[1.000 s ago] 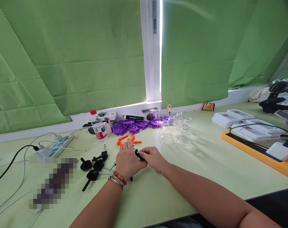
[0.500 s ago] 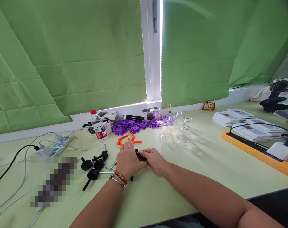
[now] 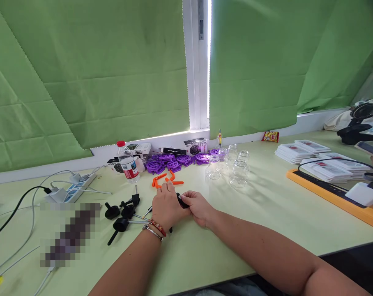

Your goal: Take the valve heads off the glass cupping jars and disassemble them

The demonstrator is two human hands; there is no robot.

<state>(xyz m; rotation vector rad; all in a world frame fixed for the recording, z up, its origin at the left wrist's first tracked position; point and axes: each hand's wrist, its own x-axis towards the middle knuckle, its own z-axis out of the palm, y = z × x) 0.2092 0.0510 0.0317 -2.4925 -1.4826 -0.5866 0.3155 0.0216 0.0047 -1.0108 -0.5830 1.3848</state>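
Note:
Close together over the middle of the table are my two hands. My right hand (image 3: 199, 209) pinches a small black part (image 3: 183, 201) between thumb and fingers. My left hand (image 3: 168, 205) is curled at the same part, its back toward me, so its fingertips are mostly hidden. Left of my left wrist lie several black knobbed pieces with metal rods, among them a round black piece (image 3: 121, 224) with a stem. Just beyond my left fingers are orange angled plastic parts (image 3: 159, 179). A thin pointed tool (image 3: 147, 212) shows beside my left hand.
Purple plastic parts (image 3: 155, 166) lie along the back by small boxes. A red-capped bottle (image 3: 130, 166) stands at back left; several glass jars (image 3: 238, 174) stand right of centre. At left is a power strip (image 3: 80, 189) with cables. White card stacks (image 3: 331, 172) and an orange bar (image 3: 328, 197) lie right.
Both hands stay almost in place around the black part, with only a very slight shift. Everything else on the table looks the same.

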